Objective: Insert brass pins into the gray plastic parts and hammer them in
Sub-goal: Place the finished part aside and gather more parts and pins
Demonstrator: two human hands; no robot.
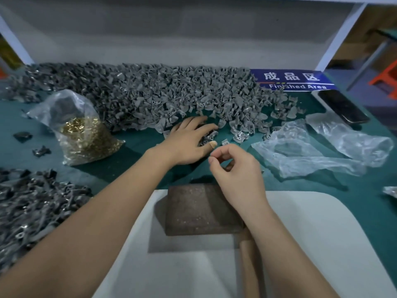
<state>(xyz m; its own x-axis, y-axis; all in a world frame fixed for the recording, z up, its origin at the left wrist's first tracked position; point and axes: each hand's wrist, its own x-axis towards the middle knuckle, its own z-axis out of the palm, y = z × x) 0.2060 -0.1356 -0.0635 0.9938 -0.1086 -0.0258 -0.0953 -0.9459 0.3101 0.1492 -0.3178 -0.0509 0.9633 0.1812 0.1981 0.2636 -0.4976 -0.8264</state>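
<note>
A wide heap of gray plastic parts [163, 93] covers the back of the green table. My left hand [189, 140] lies palm down at the heap's front edge, its fingers spread over a few loose gray parts [208, 137]; a bandage wraps the thumb tip. My right hand [236, 168] hovers just in front of it, thumb and forefinger pinched together; whether they hold something is too small to tell. A clear bag of brass pins [86, 136] sits to the left. A brown metal block [202, 209] rests on a white pad [311, 233], and a wooden hammer handle [249, 263] shows under my right forearm.
A second pile of dark gray parts [36, 203] fills the near left. Crumpled clear plastic bags [318, 147] lie to the right, with a black phone [343, 106] and a blue "Finished Area" sign [296, 80] behind them. A few loose dark pieces [23, 136] lie far left.
</note>
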